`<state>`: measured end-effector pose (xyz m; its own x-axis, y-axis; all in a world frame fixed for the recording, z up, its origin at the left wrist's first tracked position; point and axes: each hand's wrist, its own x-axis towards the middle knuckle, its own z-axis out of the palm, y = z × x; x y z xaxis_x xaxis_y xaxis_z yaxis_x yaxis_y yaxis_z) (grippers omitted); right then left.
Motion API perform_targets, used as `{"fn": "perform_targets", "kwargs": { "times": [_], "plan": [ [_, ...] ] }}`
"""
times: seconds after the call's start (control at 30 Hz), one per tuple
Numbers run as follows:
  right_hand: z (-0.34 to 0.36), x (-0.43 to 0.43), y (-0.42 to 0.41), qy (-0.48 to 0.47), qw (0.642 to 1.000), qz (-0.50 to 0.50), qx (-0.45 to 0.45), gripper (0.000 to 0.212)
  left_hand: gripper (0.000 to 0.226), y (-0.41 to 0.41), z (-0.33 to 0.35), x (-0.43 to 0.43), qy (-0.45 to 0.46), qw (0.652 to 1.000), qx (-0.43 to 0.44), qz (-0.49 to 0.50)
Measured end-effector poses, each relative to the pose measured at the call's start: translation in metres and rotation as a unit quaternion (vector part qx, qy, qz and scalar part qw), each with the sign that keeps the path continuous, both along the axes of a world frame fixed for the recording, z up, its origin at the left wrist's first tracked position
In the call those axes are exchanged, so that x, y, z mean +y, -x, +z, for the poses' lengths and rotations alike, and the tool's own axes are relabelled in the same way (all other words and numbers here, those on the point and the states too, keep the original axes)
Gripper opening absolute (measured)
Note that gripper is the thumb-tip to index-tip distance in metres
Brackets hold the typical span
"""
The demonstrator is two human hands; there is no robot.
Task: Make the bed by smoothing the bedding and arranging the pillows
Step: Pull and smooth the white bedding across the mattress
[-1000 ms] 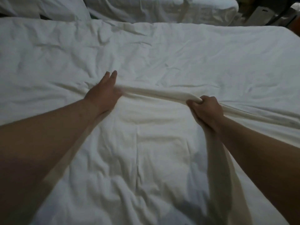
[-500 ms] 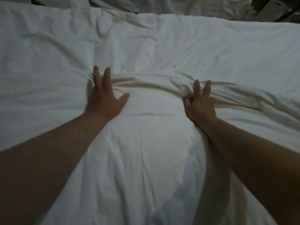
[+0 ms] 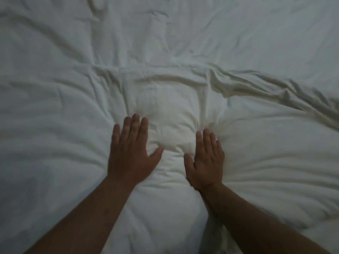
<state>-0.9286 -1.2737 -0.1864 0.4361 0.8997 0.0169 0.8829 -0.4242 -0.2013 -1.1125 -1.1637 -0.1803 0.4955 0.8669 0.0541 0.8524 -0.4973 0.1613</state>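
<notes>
- Pressing my left hand flat on duvet; fingers straight, close together, thumb out.
- My right hand likewise, just beside.
- Raised fold beyond.

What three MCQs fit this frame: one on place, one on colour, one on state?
1. Where is the ridge of folds?
A) between the wrists
B) beyond the right hand, running to the right edge
C) under a forearm

2. What colour is the bedding?
A) white
B) red
C) blue stripes

3. How do the left hand and right hand lie?
A) both grip a fold
B) one lifts a pillow
C) both flat on the bedding, fingers straight

Answers:
1 B: the ridge starts beyond the right hand and runs off to the right.
2 A: the bedding is white all over.
3 C: both palms are down and grip nothing.
</notes>
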Motion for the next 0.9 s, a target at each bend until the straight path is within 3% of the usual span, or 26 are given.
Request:
{"fn": "perform_targets", "kwargs": {
  "times": [0.37, 0.9],
  "plan": [
    [-0.047, 0.025, -0.021, -0.017, 0.998, 0.018, -0.053, 0.082, 0.083, -0.007, -0.031, 0.009, -0.058, 0.998, -0.034, 0.006],
    [-0.055, 0.03, -0.024, -0.065, 0.996, 0.02, -0.056, 0.073, 0.075, -0.01, -0.052, 0.013, -0.109, 0.99, -0.087, -0.005]
  ]
}}
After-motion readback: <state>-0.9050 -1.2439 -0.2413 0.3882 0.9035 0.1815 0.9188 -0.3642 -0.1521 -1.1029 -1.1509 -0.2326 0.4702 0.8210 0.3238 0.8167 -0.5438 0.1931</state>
